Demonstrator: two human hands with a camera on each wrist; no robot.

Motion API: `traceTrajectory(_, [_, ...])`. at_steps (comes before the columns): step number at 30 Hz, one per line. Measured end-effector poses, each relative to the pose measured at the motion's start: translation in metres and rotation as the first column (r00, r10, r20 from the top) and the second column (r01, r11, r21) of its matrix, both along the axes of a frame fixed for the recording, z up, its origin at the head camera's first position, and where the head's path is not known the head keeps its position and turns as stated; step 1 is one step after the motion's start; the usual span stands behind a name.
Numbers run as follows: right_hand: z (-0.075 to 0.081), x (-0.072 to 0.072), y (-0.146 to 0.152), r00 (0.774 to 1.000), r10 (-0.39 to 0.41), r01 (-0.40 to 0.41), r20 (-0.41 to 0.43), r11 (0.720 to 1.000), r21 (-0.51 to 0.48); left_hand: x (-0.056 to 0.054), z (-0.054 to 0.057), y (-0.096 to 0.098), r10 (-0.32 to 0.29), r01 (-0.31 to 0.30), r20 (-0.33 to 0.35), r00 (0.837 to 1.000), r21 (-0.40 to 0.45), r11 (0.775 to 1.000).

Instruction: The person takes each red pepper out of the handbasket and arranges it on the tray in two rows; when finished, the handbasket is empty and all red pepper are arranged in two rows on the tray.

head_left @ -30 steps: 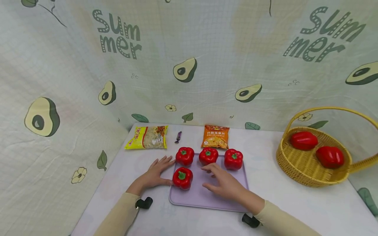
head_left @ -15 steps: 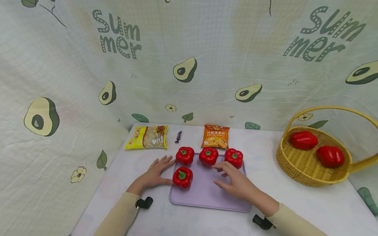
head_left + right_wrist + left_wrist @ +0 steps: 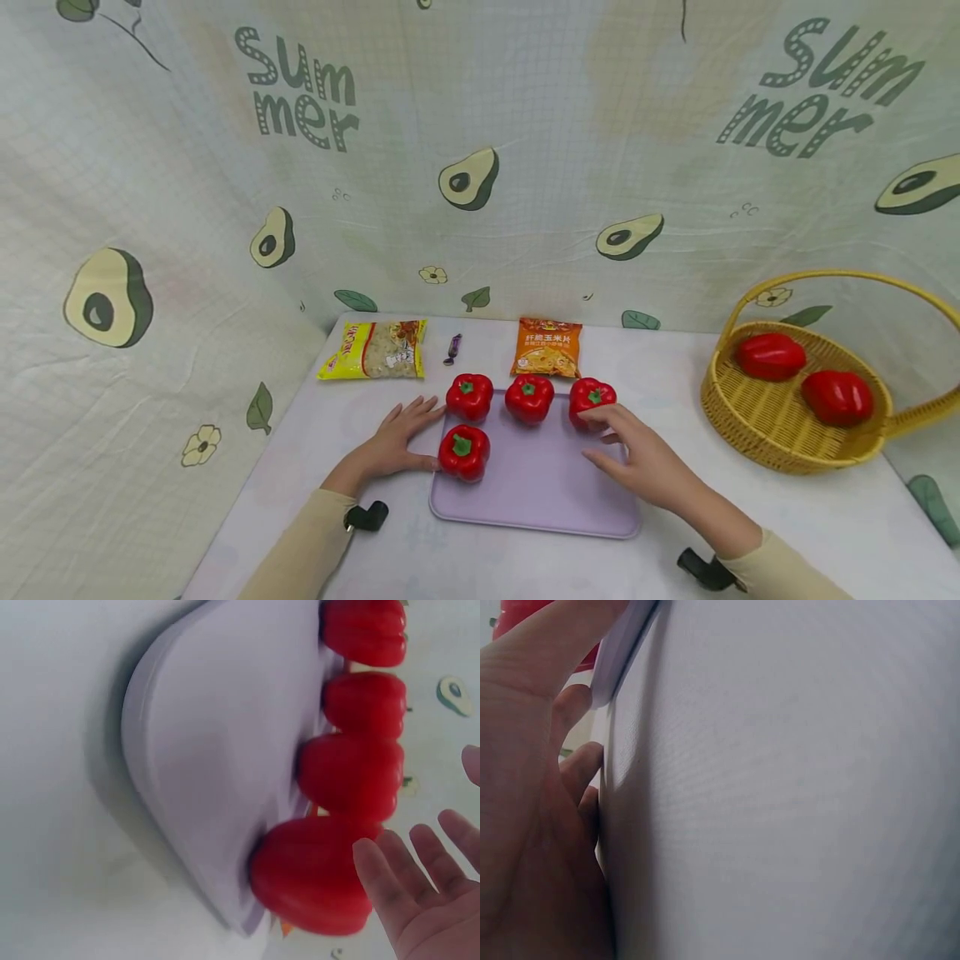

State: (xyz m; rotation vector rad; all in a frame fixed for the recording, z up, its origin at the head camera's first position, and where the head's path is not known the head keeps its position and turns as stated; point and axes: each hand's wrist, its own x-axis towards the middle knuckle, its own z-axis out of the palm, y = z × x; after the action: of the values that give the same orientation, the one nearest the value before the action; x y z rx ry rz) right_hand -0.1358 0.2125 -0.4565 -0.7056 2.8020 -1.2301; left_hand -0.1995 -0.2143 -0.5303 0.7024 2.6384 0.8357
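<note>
A lilac tray (image 3: 547,496) carries red bell peppers: a row of three along its back edge and one at the front left. My left hand (image 3: 393,442) rests on the table at the tray's left side with fingers spread, its thumb at the tray edge beside the front-left pepper (image 3: 463,454). In the left wrist view the tray's edge (image 3: 619,652) runs close to that thumb. Over the tray's right part, my right hand (image 3: 641,458) has loosely bent fingers that overlap the back-right pepper (image 3: 589,393). The right wrist view shows those fingers apart near the closest pepper (image 3: 311,877).
Two more red peppers lie in a yellow wicker basket (image 3: 772,450) with a tall handle, at the right. Behind the tray are a yellow snack bag (image 3: 375,350), a small purple wrapped candy (image 3: 453,349) and an orange snack packet (image 3: 548,347). A printed cloth hangs behind the table.
My right hand has moved rightward across the tray, from near the back-middle pepper to the back-right one. My left hand and the peppers have stayed in place.
</note>
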Motion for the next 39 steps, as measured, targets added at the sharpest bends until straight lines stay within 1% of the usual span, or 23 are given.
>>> traceTrajectory(4, [0.004, 0.000, 0.014, 0.999, -0.040, 0.041, -0.019, 0.999, 0.029, 0.001, 0.000, 0.000, 0.003, -0.003, 0.001, 1.000, 0.004, 1.000])
traceTrajectory(7, [0.007, 0.001, 0.024, 0.996, -0.068, 0.071, -0.049, 0.995, 0.066, 0.001, 0.000, 0.000, 0.004, -0.004, 0.001, 1.000, 0.010, 1.000])
traceTrajectory(11, [0.011, 0.001, 0.038, 0.990, -0.109, 0.119, -0.092, 0.987, 0.112, 0.001, -0.001, 0.000, 0.005, -0.005, -0.005, 1.000, 0.008, 1.000])
traceTrajectory(15, [0.016, 0.001, 0.055, 0.981, -0.160, 0.174, -0.110, 0.976, 0.131, 0.000, -0.001, 0.000, 0.006, -0.006, -0.008, 1.000, 0.009, 1.000])
traceTrajectory(22, [0.024, -0.004, 0.092, 0.967, -0.245, 0.253, -0.071, 0.957, 0.139, 0.001, 0.001, 0.000, 0.001, -0.001, -0.006, 1.000, 0.015, 1.000])
traceTrajectory(26, [0.024, -0.008, 0.111, 0.959, -0.271, 0.279, -0.080, 0.953, 0.118, 0.001, 0.000, 0.000, 0.002, -0.002, -0.006, 1.000, 0.013, 1.000])
traceTrajectory(32, [0.025, -0.011, 0.130, 0.946, -0.303, 0.315, -0.116, 0.943, 0.110, 0.001, -0.001, 0.000, 0.007, -0.007, -0.007, 1.000, 0.007, 1.000])
traceTrajectory(35, [0.027, -0.013, 0.138, 0.941, -0.325, 0.335, -0.097, 0.934, 0.120, 0.001, 0.000, 0.000, 0.006, -0.006, -0.005, 1.000, 0.014, 1.000])
traceTrajectory(39, [0.028, -0.013, 0.149, 0.927, -0.369, 0.375, -0.069, 0.916, 0.144, 0.001, 0.000, 0.001, 0.003, -0.003, -0.003, 1.000, 0.013, 1.000])
